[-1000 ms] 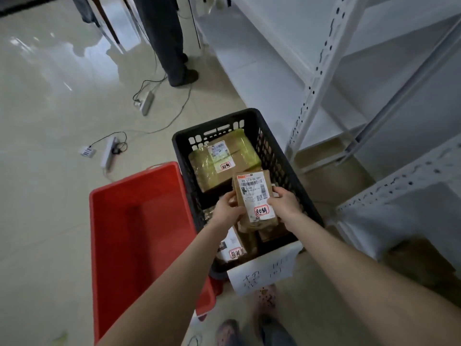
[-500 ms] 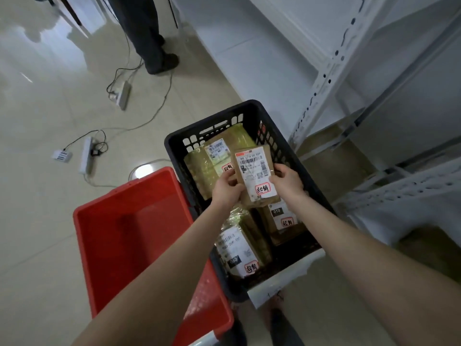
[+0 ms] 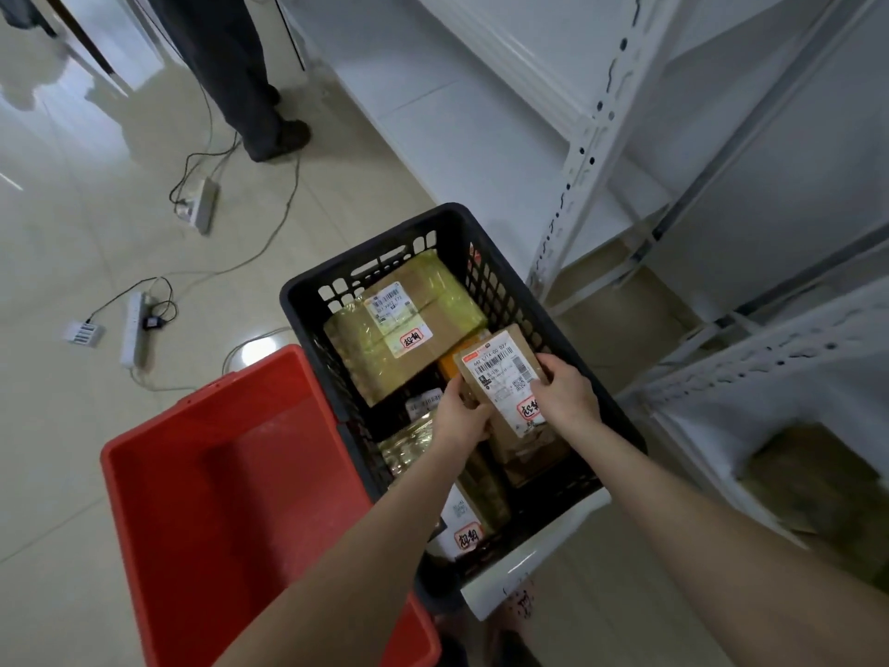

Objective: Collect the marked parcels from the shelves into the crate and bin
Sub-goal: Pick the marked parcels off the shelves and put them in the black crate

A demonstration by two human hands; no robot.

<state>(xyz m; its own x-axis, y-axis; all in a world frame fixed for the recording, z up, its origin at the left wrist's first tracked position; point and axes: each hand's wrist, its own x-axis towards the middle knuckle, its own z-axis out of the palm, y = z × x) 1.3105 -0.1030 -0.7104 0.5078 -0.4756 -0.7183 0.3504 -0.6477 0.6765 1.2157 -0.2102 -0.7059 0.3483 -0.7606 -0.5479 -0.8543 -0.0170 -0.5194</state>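
**Shelf-side floor [image 3: 72, 474]: parcel [image 3: 500, 373] swings right and down over the crate [image 3: 308, 293]**

Down beside the white shelves [image 3: 591, 137], and here's the shift. Half a second back the parcel was held up over the middle of the crate, label square to the camera. Now it's further right and lower, tilted, just above the parcels already lying on that side.

Both hands are on it. The left hand [image 3: 459, 418] has its fingers curled round the near-left edge, and the right hand [image 3: 565, 394] pinches the right edge. Nothing has been let go yet. Whether its underside touches the pile below, I can't tell.

That reads as a placement almost finished. The spot looks chosen, next to the big taped parcel [image 3: 404, 324] at the far end, and only the release seems left.

The red bin [image 3: 202, 402] sits just beside the crate's left wall and doesn't look like this one's destination. After this, back to the shelves, I'd say. A brown box [image 3: 813, 474] waits on the low shelf at right (marked or not, too blurred to say).
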